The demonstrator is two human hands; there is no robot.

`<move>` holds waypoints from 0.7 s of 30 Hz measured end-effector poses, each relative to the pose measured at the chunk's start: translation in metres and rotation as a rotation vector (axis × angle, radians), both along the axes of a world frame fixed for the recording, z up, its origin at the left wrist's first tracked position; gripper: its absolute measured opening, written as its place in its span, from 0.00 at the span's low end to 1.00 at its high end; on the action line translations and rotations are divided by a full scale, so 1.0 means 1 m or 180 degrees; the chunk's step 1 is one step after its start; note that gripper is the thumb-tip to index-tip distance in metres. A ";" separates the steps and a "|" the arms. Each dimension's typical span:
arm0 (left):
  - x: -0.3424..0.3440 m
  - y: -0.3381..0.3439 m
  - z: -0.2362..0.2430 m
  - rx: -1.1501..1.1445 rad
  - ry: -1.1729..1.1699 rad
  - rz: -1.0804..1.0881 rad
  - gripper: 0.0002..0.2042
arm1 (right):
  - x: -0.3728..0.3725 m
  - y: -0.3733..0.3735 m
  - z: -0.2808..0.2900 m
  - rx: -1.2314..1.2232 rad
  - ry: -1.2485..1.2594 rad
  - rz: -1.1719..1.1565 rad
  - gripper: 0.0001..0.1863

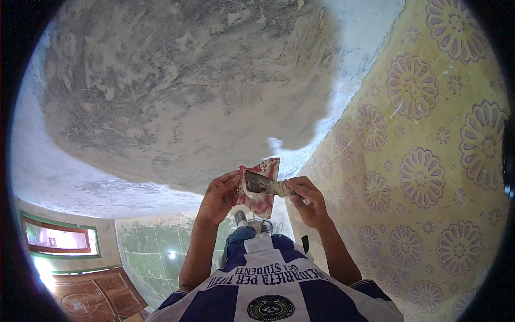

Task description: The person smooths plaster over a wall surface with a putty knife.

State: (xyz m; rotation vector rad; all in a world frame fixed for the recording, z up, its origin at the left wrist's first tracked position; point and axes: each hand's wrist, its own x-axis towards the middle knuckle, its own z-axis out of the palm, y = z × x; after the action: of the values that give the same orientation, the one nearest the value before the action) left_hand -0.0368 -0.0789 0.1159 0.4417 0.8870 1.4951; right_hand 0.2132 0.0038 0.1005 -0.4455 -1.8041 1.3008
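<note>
The left hand (pixel 219 199) has its fingers holding the red-and-white board (pixel 261 206) at its left edge. The right hand (pixel 310 204) grips the scraper (pixel 258 183) from the board's right side. The blade is over the board's middle. Keeping the board still and the blade flat should help.

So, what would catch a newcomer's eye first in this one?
Probably the big patchy grey-and-white surface filling the upper left and middle. Then the yellow wall with its purple flower patterns, along the right. At centre, the left hand holds a red-and-white smeared plate, and the right hand a scraper against it.
</note>
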 end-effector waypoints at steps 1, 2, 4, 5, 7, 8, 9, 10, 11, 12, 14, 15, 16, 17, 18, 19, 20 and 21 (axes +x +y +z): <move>-0.002 -0.001 0.001 0.0028 -0.0012 -0.0054 0.15 | 0.000 0.000 -0.002 0.0133 -0.0062 -0.0045 0.19; -0.004 -0.003 0.001 0.0057 -0.0019 -0.0099 0.15 | 0.001 0.001 -0.005 0.0135 -0.0066 -0.0025 0.19; -0.010 -0.006 0.000 0.0063 -0.0095 -0.0089 0.15 | 0.006 0.005 -0.011 0.0573 -0.0340 -0.0211 0.20; -0.012 -0.007 0.000 0.0063 -0.0166 -0.0095 0.15 | 0.008 0.005 -0.011 0.0576 -0.0340 -0.0190 0.20; -0.015 -0.009 0.003 0.0060 -0.0194 0.0062 0.16 | 0.016 0.005 -0.011 0.0073 -0.0396 -0.0245 0.20; -0.015 -0.009 0.007 0.0055 -0.0222 0.0183 0.16 | 0.022 0.009 -0.016 0.0191 -0.0488 -0.0291 0.21; -0.015 -0.008 0.012 0.0059 -0.0223 0.0186 0.16 | 0.027 0.011 -0.021 0.0194 -0.0489 -0.0288 0.21; -0.014 -0.008 0.019 0.0004 -0.0209 0.0306 0.16 | 0.032 0.012 -0.025 0.0150 -0.0593 -0.0404 0.21; -0.014 -0.008 0.024 -0.0048 -0.0188 0.0428 0.16 | 0.036 0.014 -0.028 0.0108 -0.0690 -0.0517 0.21; -0.018 -0.010 0.019 -0.0044 -0.0182 0.0431 0.16 | 0.039 0.017 -0.031 0.0231 -0.0657 -0.0547 0.19; -0.028 -0.014 0.008 0.0219 0.0326 0.0379 0.17 | 0.045 0.014 -0.029 -0.0039 -0.0575 -0.0555 0.17; -0.027 -0.016 0.008 0.0218 0.0327 0.0381 0.17 | 0.046 0.011 -0.025 -0.0311 -0.0500 -0.0565 0.19; -0.024 -0.018 0.008 0.0328 0.0387 0.0581 0.15 | 0.047 0.001 -0.020 -0.1032 -0.0303 -0.0475 0.23; -0.020 -0.019 0.013 0.0439 0.0446 0.0782 0.13 | 0.046 -0.007 -0.007 -0.1033 -0.0301 -0.0475 0.23; -0.015 -0.017 0.014 0.0435 0.0448 0.0771 0.13 | 0.046 -0.014 0.003 -0.1680 -0.0266 -0.0435 0.24; -0.008 -0.016 0.014 0.0411 0.0600 0.1032 0.13 | 0.045 -0.020 0.011 -0.2327 -0.0227 -0.0392 0.24; -0.003 -0.014 0.015 0.0392 0.0755 0.1293 0.13 | 0.043 -0.027 0.017 -0.2437 -0.0085 -0.0290 0.23; 0.002 -0.012 0.014 0.0396 0.0759 0.1281 0.13 | 0.043 -0.031 0.023 -0.2436 -0.0076 -0.0300 0.23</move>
State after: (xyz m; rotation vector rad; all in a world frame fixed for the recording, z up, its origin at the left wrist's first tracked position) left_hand -0.0347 -0.0912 0.1302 0.5647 1.1211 1.9003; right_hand 0.2560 -0.0272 0.1231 -0.9415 -1.2241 1.8967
